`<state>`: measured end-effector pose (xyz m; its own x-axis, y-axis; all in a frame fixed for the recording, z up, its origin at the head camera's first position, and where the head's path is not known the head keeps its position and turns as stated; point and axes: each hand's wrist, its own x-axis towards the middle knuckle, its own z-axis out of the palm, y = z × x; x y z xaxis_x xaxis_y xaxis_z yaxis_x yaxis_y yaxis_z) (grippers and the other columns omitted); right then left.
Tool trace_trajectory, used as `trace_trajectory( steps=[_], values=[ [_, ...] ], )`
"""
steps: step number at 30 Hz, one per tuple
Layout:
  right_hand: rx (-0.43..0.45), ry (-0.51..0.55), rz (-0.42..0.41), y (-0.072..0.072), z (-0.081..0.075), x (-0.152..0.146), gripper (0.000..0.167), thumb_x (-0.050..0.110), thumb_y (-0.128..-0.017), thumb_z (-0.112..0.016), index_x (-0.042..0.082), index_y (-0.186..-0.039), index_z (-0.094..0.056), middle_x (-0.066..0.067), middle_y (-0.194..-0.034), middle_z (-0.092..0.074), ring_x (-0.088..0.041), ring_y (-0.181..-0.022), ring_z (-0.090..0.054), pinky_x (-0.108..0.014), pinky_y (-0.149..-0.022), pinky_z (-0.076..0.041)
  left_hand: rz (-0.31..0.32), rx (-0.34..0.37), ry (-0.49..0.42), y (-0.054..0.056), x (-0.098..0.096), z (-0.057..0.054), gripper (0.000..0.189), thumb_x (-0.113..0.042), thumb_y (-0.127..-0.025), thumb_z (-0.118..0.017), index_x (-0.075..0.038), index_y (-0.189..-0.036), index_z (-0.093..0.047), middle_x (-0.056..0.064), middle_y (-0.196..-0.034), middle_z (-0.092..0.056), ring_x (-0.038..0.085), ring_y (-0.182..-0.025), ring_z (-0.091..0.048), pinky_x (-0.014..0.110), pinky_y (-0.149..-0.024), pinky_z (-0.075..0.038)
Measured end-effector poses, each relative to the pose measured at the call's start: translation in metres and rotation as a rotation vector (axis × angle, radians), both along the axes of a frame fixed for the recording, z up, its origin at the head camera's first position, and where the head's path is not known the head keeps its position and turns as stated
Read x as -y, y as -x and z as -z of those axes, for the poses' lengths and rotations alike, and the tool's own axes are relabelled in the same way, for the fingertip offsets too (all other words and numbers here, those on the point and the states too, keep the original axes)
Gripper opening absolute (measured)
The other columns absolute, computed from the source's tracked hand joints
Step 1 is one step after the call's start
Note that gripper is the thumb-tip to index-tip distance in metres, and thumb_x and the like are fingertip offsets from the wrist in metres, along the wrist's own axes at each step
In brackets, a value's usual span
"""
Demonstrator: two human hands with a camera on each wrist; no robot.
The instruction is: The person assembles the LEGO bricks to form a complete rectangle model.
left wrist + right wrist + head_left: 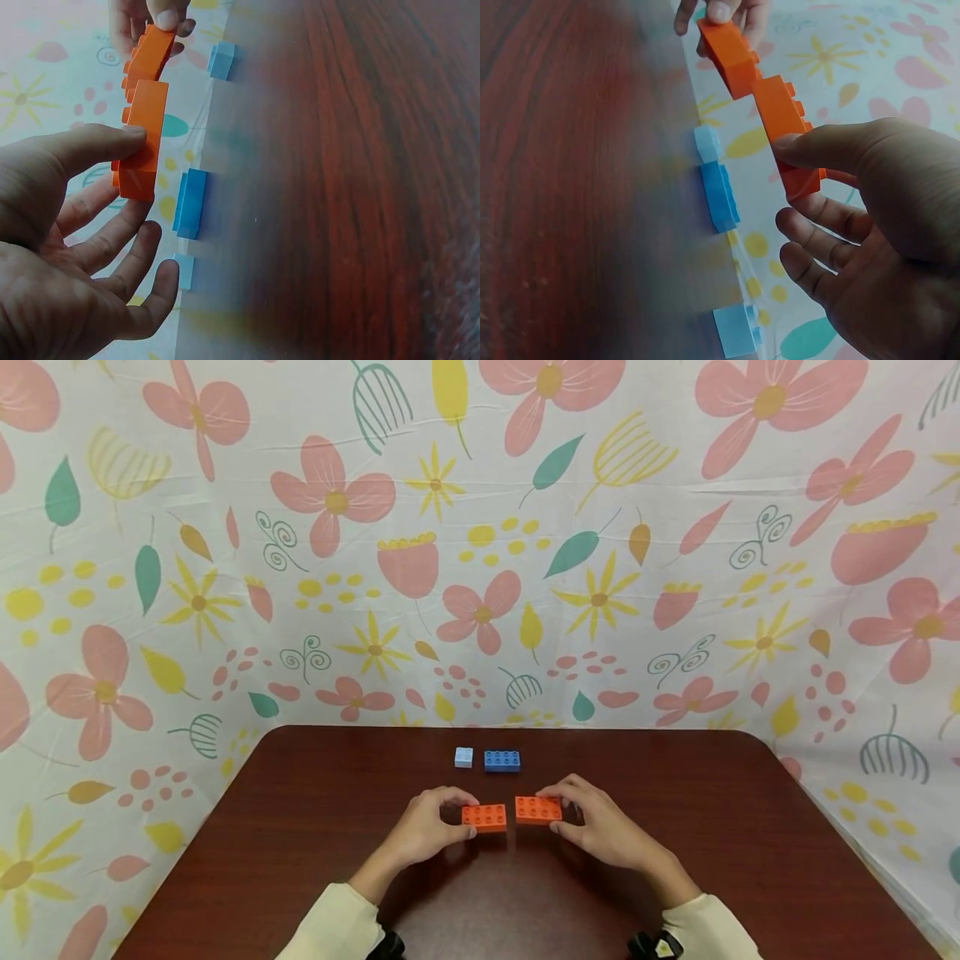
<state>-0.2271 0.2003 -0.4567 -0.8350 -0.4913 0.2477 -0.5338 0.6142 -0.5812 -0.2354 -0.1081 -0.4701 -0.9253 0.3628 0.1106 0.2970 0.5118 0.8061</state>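
My left hand (429, 827) pinches an orange building brick (483, 818) by its left end, between thumb and fingers. A second orange brick (537, 810) is pinched at its right end by my right hand (603, 831). Both bricks are held studs up above the table, end toward end. A narrow gap parts them in the head view. Beyond them lie a blue brick (502, 762) and, to its left, a small light blue brick (463, 757). Another light blue brick (735, 331) appears in both wrist views; in the head view it is not visible, apparently behind my right hand.
The dark brown wooden table (300, 860) has rounded far corners. Right behind its far edge hangs a white cloth (480, 693) printed with flowers and leaves. The blue bricks lie close to that far edge.
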Motion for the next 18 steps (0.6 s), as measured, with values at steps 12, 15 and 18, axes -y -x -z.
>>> trace_trajectory(
  steps=[12,15,18],
  values=[
    [-0.013,-0.015,-0.027,-0.017,0.000,0.004,0.042,0.011,-0.090,-0.079,0.022,-0.129,-0.066,0.008,-0.113,-0.060,-0.013,-0.094,-0.055,-0.030,-0.080,-0.050,0.038,-0.011,-0.012,-0.013,-0.001,-0.008,0.031,-0.019,-0.084,-0.085,-0.022,-0.113,-0.075,-0.006,-0.110,-0.073,0.020,-0.111,-0.066,0.046,-0.098,-0.050],
    [-0.006,-0.013,-0.032,-0.020,0.001,0.004,0.042,0.010,-0.091,-0.079,0.022,-0.129,-0.067,0.008,-0.113,-0.060,-0.014,-0.094,-0.055,-0.030,-0.080,-0.049,0.042,-0.018,-0.004,-0.015,-0.001,-0.008,0.031,-0.019,-0.083,-0.085,-0.022,-0.112,-0.075,-0.007,-0.108,-0.073,0.019,-0.109,-0.066,0.044,-0.097,-0.049],
    [0.001,-0.014,-0.041,-0.022,0.001,0.003,0.042,0.011,-0.091,-0.078,0.022,-0.129,-0.066,0.008,-0.114,-0.060,-0.015,-0.095,-0.055,-0.030,-0.080,-0.049,0.046,-0.025,0.007,-0.017,-0.001,-0.008,0.030,-0.019,-0.083,-0.085,-0.023,-0.111,-0.075,-0.007,-0.108,-0.073,0.018,-0.108,-0.066,0.043,-0.096,-0.049]
  ],
)
